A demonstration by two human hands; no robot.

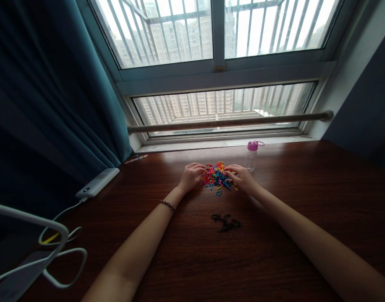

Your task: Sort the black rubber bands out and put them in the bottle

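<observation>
A heap of small colourful rubber bands [216,176] lies on the dark wooden table [289,209], far out in front of me. My left hand [190,176] rests at the heap's left edge, fingers curled onto the bands. My right hand [242,177] sits at the right edge, fingers bent and pinching among the bands. What either hand grips is too small to make out. A small cluster of black bands [226,222] lies apart, nearer to me. My left wrist wears a thin bracelet [168,205].
A clear small bottle with a pink lid [252,155] stands just behind my right hand. A white power bank [98,183] with a white cable [61,241] lies at the left edge. Blue curtain [53,92] hangs left; window and sill run behind.
</observation>
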